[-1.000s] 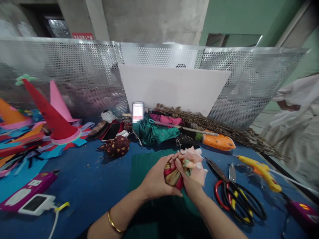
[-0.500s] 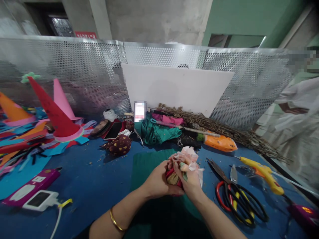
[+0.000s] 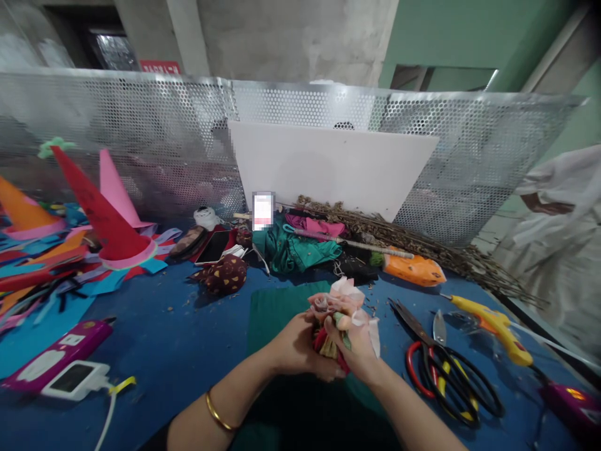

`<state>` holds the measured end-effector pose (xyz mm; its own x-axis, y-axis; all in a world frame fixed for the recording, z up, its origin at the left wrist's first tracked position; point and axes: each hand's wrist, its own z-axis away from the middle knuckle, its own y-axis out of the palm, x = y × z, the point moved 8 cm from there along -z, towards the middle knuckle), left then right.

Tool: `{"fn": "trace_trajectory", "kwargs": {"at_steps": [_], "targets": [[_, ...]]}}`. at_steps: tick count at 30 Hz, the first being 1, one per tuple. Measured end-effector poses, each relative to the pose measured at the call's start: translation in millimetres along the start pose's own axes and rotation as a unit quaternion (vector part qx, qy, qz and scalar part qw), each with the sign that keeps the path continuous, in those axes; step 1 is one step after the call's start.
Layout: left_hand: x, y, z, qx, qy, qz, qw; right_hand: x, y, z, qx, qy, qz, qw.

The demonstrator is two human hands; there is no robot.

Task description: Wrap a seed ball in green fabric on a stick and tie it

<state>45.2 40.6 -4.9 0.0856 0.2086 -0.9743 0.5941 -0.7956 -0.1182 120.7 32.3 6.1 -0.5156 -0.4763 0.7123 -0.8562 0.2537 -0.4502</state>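
Observation:
Between my two hands is a bundle of pale pink fabric flowers (image 3: 347, 294) with a red and tan cloth base (image 3: 328, 346). My left hand (image 3: 298, 344) is wrapped round its left side and underside. From the right, my right hand (image 3: 359, 347) grips it, with the thumb pressed near a small green and peach bud (image 3: 344, 322). Most of the lower part is hidden by my fingers. Beneath the hands lies a dark green cloth (image 3: 267, 307) on the blue table (image 3: 183, 351).
Scissors (image 3: 446, 363) and a yellow glue gun (image 3: 493, 322) lie to the right. Felt cone hats (image 3: 101, 213) stand left, near a purple power bank (image 3: 61, 351). Behind are a brown patterned pouch (image 3: 223, 274), an orange packet (image 3: 413, 269), dried stems (image 3: 451, 254) and a white board (image 3: 338, 169).
The flower bundle has turned slightly in my hands, so the pink blooms and tan part of the base show more clearly. Both hands keep hold of it.

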Motion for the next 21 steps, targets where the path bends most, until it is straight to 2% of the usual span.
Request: {"fn": "trace_trajectory", "kwargs": {"at_steps": [5, 8, 10, 12, 14, 16, 19, 21], "targets": [[17, -4.7, 2, -0.073, -0.012, 0.083, 0.994, 8, 0, -7, 0.045, -0.024, -0.014, 0.999], [31, -12.3, 4, -0.113, -0.062, 0.155, 0.979, 6, -7, -12, 0.063, 0.01, -0.056, 0.996], [36, -20.5, 7, -0.145, -0.08, 0.155, 0.974, -2, -16, -13, 0.032, 0.053, -0.087, 0.994], [34, -29.9, 9, -0.183, -0.066, 0.139, 0.971, -8, -29, -11, -0.025, 0.073, -0.081, 0.994], [27, -34.3, 10, -0.203, -0.045, 0.118, 0.971, -5, -38, -8, -0.069, 0.055, -0.037, 0.995], [17, -33.7, 10, -0.208, -0.031, 0.086, 0.974, 6, -44, -6, -0.094, 0.009, 0.017, 0.995], [5, -31.4, 10, -0.219, -0.027, 0.049, 0.974, 25, -47, -8, -0.096, -0.052, 0.088, 0.99], [2, -32.9, 10, -0.237, -0.028, 0.028, 0.971, 34, -47, -14, -0.081, -0.069, 0.126, 0.986]]}}
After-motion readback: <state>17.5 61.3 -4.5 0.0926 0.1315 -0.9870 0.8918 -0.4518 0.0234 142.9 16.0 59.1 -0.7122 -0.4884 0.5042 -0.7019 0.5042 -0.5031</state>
